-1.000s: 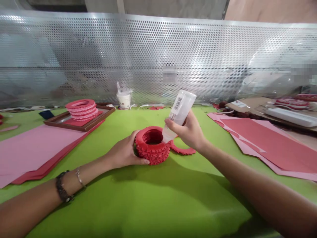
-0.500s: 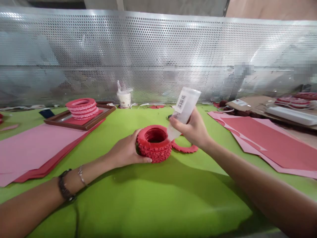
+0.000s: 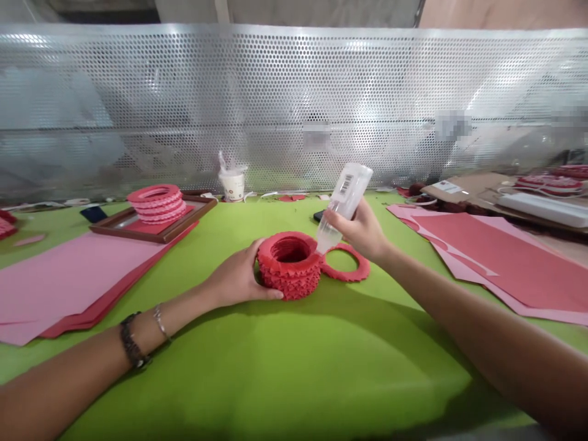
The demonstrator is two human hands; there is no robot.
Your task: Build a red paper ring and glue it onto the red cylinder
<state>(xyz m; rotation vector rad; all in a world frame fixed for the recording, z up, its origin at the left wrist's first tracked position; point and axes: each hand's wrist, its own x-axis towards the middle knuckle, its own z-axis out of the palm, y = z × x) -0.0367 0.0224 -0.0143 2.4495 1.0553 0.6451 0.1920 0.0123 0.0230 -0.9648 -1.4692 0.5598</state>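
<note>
A stack of red paper rings with jagged edges (image 3: 294, 282) stands on the green table (image 3: 257, 367) in the middle. My left hand (image 3: 241, 275) is wrapped round its left side, thumb along the front. In my right hand (image 3: 358, 229) is a clear squeeze bottle with a barcode label (image 3: 351, 187), tilted with its tip pointing down at the right edge of the top ring. Behind and right of the stack, a single red ring (image 3: 362, 271) lies flat, partly under the bottle and my right hand.
A brown frame (image 3: 169, 233) at the left bears a stack of pink and red rings (image 3: 158, 208). Pink sheets (image 3: 68, 275) lie at left, red sheets (image 3: 500, 257) at right. A paper cup (image 3: 233, 185) stands by the perforated metal screen (image 3: 275, 92). A dark object (image 3: 318, 216) lies behind the bottle.
The bottle and its tip have shifted slightly right along the ring's edge, and its tilt has changed a little. The whole view has moved slightly, and more of the loose ring shows.
</note>
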